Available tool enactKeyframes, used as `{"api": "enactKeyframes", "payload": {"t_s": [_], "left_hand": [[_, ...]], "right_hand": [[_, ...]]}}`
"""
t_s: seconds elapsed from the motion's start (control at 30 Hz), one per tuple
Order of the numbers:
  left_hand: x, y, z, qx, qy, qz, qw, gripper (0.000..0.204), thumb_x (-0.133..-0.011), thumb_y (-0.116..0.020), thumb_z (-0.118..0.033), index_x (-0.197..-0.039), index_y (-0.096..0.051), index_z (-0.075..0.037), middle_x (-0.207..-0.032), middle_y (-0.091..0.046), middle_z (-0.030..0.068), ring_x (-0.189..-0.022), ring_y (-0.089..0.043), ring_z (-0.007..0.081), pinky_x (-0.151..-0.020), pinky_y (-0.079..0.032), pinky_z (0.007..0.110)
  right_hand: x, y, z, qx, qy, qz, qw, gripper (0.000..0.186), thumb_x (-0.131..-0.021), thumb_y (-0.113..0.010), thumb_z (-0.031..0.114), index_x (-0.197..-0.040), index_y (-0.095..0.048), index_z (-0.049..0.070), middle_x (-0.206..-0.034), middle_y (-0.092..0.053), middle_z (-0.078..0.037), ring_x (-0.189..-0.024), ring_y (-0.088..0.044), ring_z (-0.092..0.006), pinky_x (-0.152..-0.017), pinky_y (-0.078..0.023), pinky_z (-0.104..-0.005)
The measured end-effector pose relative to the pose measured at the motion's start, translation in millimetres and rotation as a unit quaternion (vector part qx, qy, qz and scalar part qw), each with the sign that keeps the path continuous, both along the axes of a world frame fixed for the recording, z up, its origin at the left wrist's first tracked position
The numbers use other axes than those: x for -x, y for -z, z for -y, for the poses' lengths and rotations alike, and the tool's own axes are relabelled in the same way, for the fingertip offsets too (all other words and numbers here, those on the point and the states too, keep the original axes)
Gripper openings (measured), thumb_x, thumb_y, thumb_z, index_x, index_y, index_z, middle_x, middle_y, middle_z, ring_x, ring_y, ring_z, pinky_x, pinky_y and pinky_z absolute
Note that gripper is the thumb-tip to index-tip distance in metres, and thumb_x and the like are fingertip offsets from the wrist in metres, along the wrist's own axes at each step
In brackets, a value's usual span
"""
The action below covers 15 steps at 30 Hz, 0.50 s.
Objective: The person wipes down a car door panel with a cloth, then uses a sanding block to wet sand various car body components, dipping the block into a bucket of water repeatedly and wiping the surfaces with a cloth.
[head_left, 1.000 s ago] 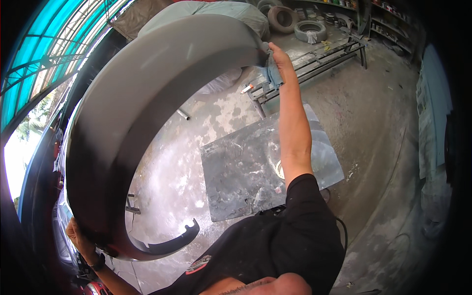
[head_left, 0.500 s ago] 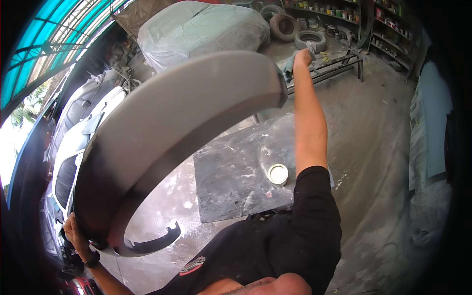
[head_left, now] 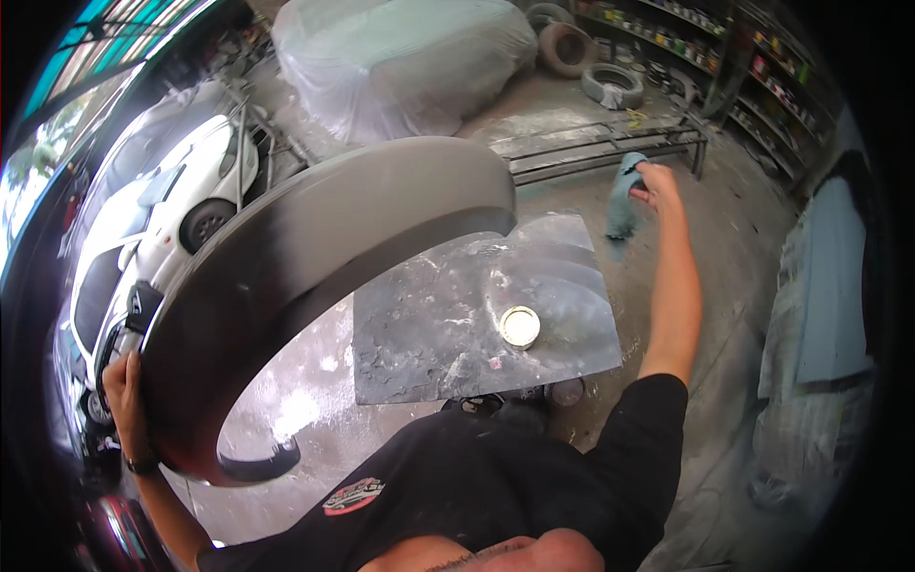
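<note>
A large curved wheel arch flare (head_left: 324, 224), black at its lower left and dull grey along its far end, is held up in the air over the floor and the table. My left hand (head_left: 124, 396) is closed on its lower left edge. My right hand (head_left: 658, 183) is out to the far right, apart from the flare, with its fingers pinched on a blue-green cloth (head_left: 622, 202) that hangs down. Below the flare, an open round tin (head_left: 520, 327) with pale contents stands on a dark, scuffed table (head_left: 419, 357).
Behind the table runs a low metal frame (head_left: 610, 143). A sheet-covered vehicle (head_left: 400, 67) and loose tyres (head_left: 612, 88) are farther back. A white car (head_left: 129, 253) stands on the left. Shelves of cans (head_left: 658, 38) line the far right, and a pale sheeted panel (head_left: 824, 286) is at the right.
My right hand, with the cloth, has moved away from the flare's far end, rightward and nearer. The flare's far end sits slightly lower and farther left, and the view has shifted.
</note>
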State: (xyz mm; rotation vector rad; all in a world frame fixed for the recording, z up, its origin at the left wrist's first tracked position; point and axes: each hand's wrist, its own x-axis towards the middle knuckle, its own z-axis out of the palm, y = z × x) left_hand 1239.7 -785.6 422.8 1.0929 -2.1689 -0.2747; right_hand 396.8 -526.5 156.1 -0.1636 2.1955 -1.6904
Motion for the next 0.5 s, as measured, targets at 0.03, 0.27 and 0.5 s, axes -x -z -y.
{"api": "enactKeyframes", "payload": {"t_s": [0.03,0.27,0.5], "left_hand": [[14,-1,0,-0.03,0.003,0.006,1.0,0.045,-0.104,-0.055,-0.027,-0.069,-0.038,-0.005,-0.067,-0.03,-0.0067,-0.063,-0.027,0.0055,-0.054,-0.02,0.03],[34,3,11,-0.001,0.049,0.047,0.998,0.046,-0.104,-0.058,-0.023,-0.068,-0.033,-0.006,-0.067,-0.027,-0.0076,-0.063,-0.024,0.0049,-0.054,-0.019,0.03],[74,5,4,-0.001,0.103,0.017,0.995,0.047,-0.103,-0.061,-0.019,-0.067,-0.032,-0.008,-0.066,-0.025,-0.0078,-0.063,-0.023,0.0049,-0.054,-0.02,0.029]], "right_hand": [[-5,2,-2,0.062,0.025,0.038,0.997,0.022,-0.096,-0.065,0.02,-0.11,-0.063,0.003,-0.099,-0.068,-0.007,-0.083,-0.068,-0.0201,-0.071,-0.059,-0.0399],[-188,-83,76,0.445,-0.086,-0.141,0.88,0.029,-0.096,-0.068,0.017,-0.12,-0.058,0.005,-0.114,-0.065,-0.005,-0.099,-0.065,-0.0161,-0.083,-0.059,-0.0351],[-494,-110,161,0.368,-0.259,-0.5,0.74,0.062,-0.08,-0.076,0.055,-0.111,-0.054,0.005,-0.155,-0.026,-0.029,-0.15,-0.011,-0.0527,-0.109,-0.003,-0.0784]]}}
